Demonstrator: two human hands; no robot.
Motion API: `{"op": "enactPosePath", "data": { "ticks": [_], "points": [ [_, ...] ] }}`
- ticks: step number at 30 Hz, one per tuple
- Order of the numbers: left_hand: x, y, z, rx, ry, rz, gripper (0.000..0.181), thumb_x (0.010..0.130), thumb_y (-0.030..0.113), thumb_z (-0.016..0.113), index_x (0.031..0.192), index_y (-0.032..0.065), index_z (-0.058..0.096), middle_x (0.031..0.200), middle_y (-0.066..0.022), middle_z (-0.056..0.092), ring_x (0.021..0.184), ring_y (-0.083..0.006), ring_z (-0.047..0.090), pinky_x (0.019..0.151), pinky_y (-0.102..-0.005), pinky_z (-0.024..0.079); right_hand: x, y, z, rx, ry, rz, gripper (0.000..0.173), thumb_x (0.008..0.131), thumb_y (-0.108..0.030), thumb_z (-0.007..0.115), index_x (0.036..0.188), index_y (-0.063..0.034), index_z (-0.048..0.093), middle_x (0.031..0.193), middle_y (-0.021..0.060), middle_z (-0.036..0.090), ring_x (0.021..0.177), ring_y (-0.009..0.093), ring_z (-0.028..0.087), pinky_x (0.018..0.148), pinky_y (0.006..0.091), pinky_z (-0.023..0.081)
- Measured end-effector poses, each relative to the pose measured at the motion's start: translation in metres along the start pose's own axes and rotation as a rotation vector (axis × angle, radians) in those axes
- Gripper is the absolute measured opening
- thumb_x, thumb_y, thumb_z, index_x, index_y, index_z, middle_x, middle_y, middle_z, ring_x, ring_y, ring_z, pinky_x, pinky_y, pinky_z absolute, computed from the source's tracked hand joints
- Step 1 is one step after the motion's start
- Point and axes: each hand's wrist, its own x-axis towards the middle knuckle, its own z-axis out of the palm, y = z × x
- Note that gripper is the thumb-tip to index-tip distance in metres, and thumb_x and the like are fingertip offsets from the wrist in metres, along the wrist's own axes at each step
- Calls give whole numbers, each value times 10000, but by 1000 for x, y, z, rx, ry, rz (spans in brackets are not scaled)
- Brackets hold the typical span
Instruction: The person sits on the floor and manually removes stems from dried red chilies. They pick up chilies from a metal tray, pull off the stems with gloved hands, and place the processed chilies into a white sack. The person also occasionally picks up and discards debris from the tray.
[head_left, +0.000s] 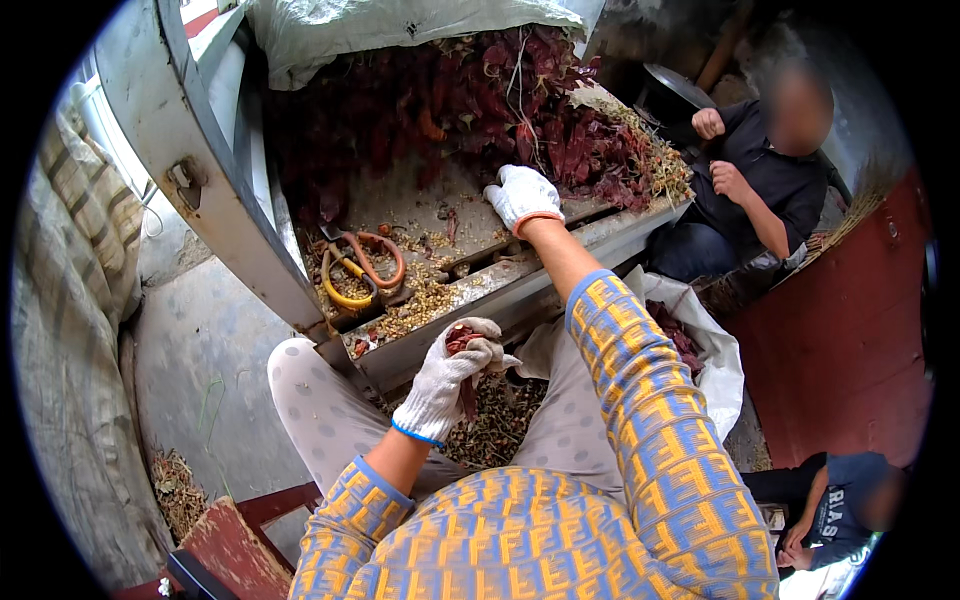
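My left hand (459, 371), in a white knit glove with a blue cuff, is closed around dried red chili peppers (463, 339) just in front of the table's near edge. A dark pepper end hangs below the palm. My right hand (526, 196), gloved in white with an orange cuff, reaches over the worktop (401, 196) to the near side of a large heap of dried dark-red peppers (420, 101). Its fingertips are hidden from me. Scissors with wrapped orange and yellow handles (384, 279) lie at the left among loose pale seeds (420, 300).
A white woven sack (724, 360) with peppers inside stands right of my knees. Stems and scraps (499, 424) lie between my legs. A metal post (202, 165) rises at the left. One person (750, 187) sits across at the right, another person (832, 517) at lower right.
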Motion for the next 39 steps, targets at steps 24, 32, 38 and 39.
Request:
{"op": "enactPosePath", "data": {
  "ticks": [24, 32, 38, 39],
  "points": [
    [-6, -4, 18, 451, -40, 154, 513, 837, -135, 551, 1338, -27, 529, 1320, -84, 571, 1050, -98, 548, 918, -235, 466, -182, 57, -119, 144, -163, -323, 268, 854, -320, 606, 891, -71, 700, 841, 161, 692, 843, 366, 669, 756, 436, 522],
    [-6, -2, 19, 1182, -118, 500, 586, 789, -106, 618, 1362, -32, 516, 1410, -103, 522, 1239, -156, 514, 1019, -284, 440, -196, 34, -80, -182, -94, -437, 225, 874, -275, 576, 812, -76, 660, 776, 149, 686, 770, 338, 689, 708, 450, 547],
    [-11, -9, 21, 641, -120, 32, 599, 832, -97, 611, 1409, -20, 466, 1250, -72, 606, 1114, -148, 589, 971, -274, 470, -204, 23, -72, 22, -196, -504, 228, 876, -314, 598, 865, -105, 688, 838, 107, 695, 808, 327, 679, 729, 438, 539],
    [-14, -6, 25, 447, -97, -92, 584, 852, -96, 592, 1415, -17, 456, 1195, -51, 619, 1034, -120, 607, 927, -258, 487, -204, 20, -70, 49, -184, -495, 235, 878, -330, 603, 876, -113, 694, 850, 92, 693, 815, 322, 674, 725, 436, 535]
  ]
}}
